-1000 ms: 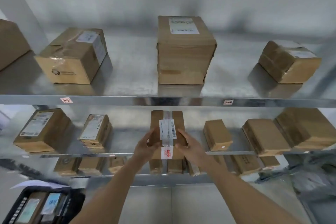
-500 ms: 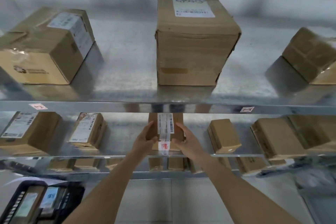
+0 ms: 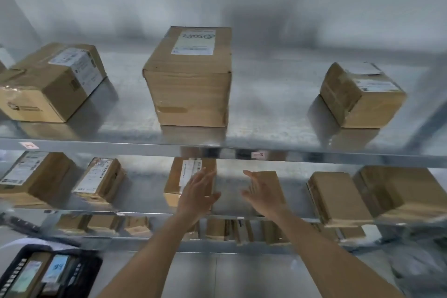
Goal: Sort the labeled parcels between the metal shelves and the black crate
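Parcel (image 3: 187,176) lying flat on middle metal shelf (image 3: 150,210), label up for reading; left hand (image 3: 197,195) and right hand (image 3: 264,195) hovering just before it, fingers spread, gripping nothing.

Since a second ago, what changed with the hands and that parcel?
Both hands let go of the small labeled parcel, which now lies flat on the middle shelf. The left hand and right hand have opened and drawn back toward the shelf's front edge, fingers straight, holding nothing. The other boxes on the shelves and the black crate at lower left kept their places.
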